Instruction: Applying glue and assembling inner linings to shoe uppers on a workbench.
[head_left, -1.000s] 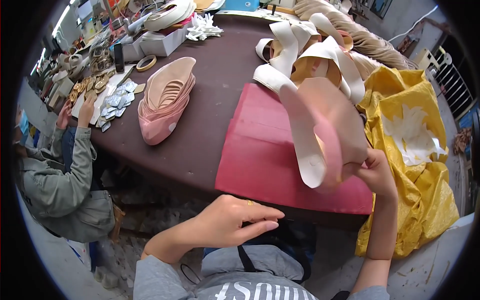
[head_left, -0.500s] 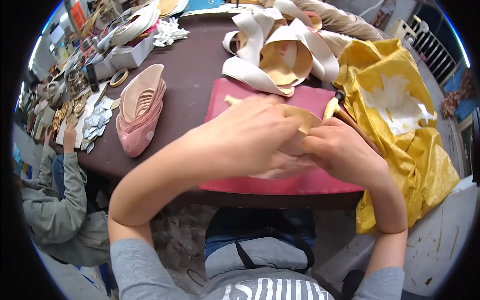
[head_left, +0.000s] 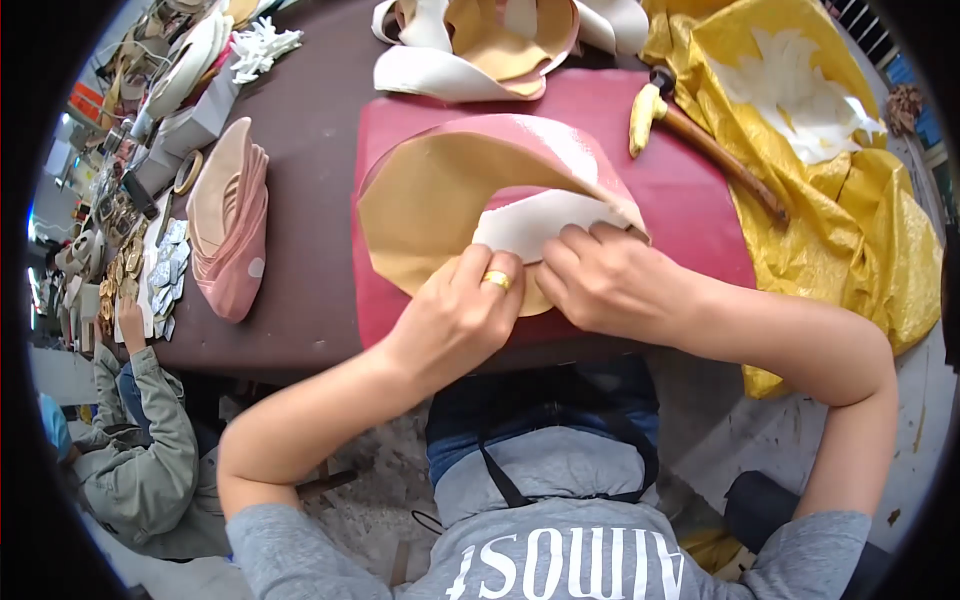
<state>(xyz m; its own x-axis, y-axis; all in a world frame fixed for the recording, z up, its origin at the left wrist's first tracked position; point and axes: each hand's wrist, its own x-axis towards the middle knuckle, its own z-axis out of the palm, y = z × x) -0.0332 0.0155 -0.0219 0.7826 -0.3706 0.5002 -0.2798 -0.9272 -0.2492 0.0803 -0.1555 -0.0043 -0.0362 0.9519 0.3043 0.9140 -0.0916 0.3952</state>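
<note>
A curved shoe upper (head_left: 420, 195), tan inside and glossy pink outside, stands bent in a loop on the red mat (head_left: 685, 230). My left hand (head_left: 462, 310) wears a gold ring and pinches the upper's near edge. Close beside it, my right hand (head_left: 608, 278) is closed on the same edge, to the right. A pale lining part shows inside the loop above my knuckles. My fingertips and the exact spot they grip are hidden behind my hands.
On the mat's far right lies a hammer (head_left: 725, 160) with a wooden handle, beside a yellow sack (head_left: 830, 210). Cream and tan uppers (head_left: 470, 60) lie at the back. A stack of pink uppers (head_left: 230, 240) sits left. A co-worker's hand (head_left: 130, 325) is at the far left.
My hands have moved nearer to me and the upper is opened into a wide loop, showing its tan inside. The view has shifted, so the hammer now shows fully.
</note>
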